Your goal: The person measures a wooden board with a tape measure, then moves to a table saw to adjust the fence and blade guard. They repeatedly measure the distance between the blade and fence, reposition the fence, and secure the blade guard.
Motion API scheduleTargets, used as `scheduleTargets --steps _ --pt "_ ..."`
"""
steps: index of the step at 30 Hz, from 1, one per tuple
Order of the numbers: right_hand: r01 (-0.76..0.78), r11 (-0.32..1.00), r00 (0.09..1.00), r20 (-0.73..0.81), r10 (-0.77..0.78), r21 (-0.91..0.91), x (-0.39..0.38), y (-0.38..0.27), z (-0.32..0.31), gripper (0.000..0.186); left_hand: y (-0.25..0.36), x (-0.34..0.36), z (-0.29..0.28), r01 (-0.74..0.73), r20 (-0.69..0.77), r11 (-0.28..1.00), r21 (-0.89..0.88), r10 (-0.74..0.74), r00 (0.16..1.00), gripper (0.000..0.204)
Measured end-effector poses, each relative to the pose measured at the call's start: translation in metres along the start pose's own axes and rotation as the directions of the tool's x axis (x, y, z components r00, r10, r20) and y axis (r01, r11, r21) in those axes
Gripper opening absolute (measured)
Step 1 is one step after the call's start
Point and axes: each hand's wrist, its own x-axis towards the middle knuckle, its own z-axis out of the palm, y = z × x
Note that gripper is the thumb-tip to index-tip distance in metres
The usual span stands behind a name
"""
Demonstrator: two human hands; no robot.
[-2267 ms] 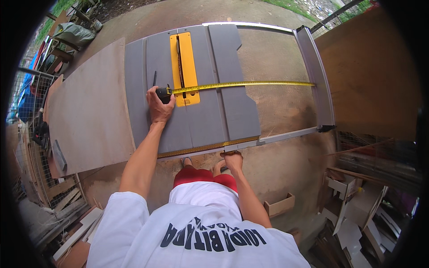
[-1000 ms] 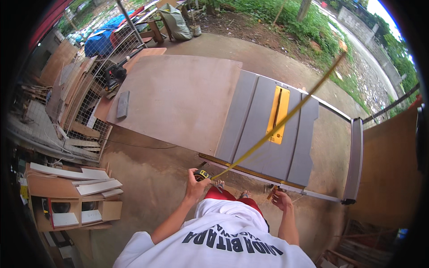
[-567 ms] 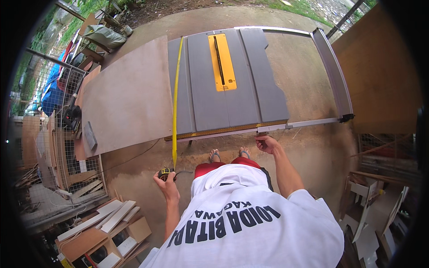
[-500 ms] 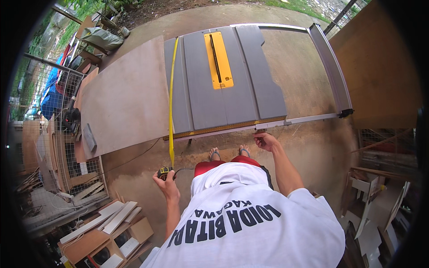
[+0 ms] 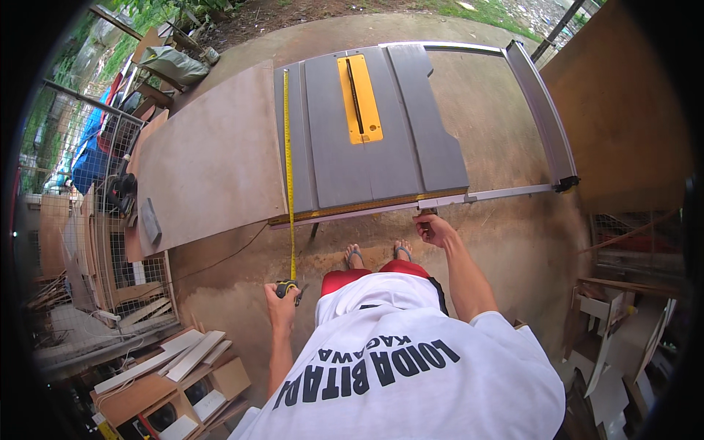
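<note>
My left hand (image 5: 280, 306) is wrapped round a black and yellow tape measure (image 5: 287, 290), held in front of the grey table saw (image 5: 341, 172). Its yellow blade (image 5: 288, 154) runs away from me across the left part of the saw top, with the markings facing up and the tip lying near the far edge. At the front rail (image 5: 389, 209), my right hand (image 5: 437, 230) has its fingers curled closed just under a small fitting; what they grip is hidden. A yellow insert plate (image 5: 372, 110) with a dark slot lies in the saw top.
A brown wooden panel (image 5: 205, 161) adjoins the saw on the left, with a grey block (image 5: 150, 221) on it. The saw's fence rail (image 5: 541, 110) stands out at right. Wood offcuts (image 5: 180, 359) are piled lower left, board pieces (image 5: 605, 352) lower right.
My left hand has shifted slightly right with the tape measure. The blade has turned to show its markings, and its tip has come a little nearer. My right hand stays at the rail.
</note>
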Motion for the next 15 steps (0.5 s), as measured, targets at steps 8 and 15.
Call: scheduleTargets --steps 8,15 --pt "-0.023 0.999 1.000 -0.001 0.023 -0.034 -0.001 -0.002 -0.003 0.010 0.013 -0.028 -0.005 0.435 0.269 0.872 -0.223 -0.374 0.888 0.032" --pt "-0.040 0.999 0.999 0.012 0.040 -0.009 0.004 0.000 -0.008 0.008 -0.009 -0.039 -0.003 0.512 0.353 0.836 -0.198 -0.426 0.833 0.024"
